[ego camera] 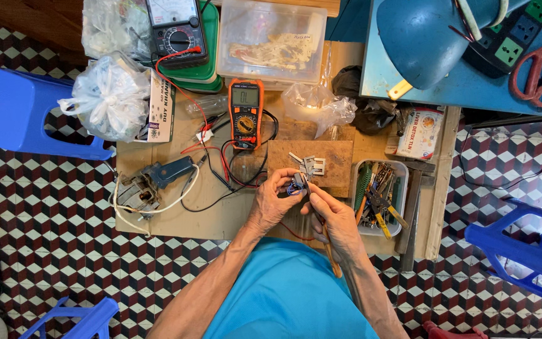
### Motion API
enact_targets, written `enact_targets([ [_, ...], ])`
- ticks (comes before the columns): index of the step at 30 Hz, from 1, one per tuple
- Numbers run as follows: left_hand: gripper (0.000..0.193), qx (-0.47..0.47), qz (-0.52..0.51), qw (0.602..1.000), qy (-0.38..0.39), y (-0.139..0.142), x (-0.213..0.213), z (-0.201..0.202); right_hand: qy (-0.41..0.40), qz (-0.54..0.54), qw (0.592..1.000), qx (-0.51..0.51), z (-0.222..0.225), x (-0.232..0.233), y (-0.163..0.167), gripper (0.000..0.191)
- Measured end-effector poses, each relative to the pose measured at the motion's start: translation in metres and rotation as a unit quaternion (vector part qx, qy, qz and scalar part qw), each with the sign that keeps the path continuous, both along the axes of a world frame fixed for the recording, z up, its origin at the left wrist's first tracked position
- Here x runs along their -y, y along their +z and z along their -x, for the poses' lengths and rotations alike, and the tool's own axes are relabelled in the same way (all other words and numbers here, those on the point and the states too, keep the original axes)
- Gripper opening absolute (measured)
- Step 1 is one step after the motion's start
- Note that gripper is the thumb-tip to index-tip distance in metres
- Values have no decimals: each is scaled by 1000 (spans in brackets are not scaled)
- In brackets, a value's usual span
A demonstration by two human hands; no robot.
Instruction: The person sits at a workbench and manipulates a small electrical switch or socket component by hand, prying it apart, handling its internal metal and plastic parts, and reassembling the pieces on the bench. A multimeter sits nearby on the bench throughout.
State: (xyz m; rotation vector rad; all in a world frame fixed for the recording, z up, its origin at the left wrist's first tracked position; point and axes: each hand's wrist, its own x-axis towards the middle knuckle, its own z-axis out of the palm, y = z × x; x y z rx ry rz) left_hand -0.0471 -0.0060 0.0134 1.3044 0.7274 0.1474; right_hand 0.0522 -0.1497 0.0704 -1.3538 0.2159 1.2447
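Repair bench, seen from above. Left hand pinches small blue-wound transformer at fingertips; right hand grips wooden-handled tool, its tip apparently against part.

Risk, as judged: tip could slip off small part into left fingers; part could drop among loose metal plates on wooden block just beyond.

Part sits between both hands, above near edge of cardboard work mat; orange multimeter farther left, tool tray right.

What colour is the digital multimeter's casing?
Orange with a dark face, on the digital multimeter; clearest in the head view.
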Motion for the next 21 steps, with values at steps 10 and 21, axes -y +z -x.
enact_targets([
  [10, 50, -6, -11, 1000, -9, 2, -2, 2, -5, -12, 1000, -9, 0, 1, -2, 47],
  [21, 50, -1, -18, 1000, -6, -5, 0, 2, -15, 8, 1000, 9, 1, -2, -2, 43],
])
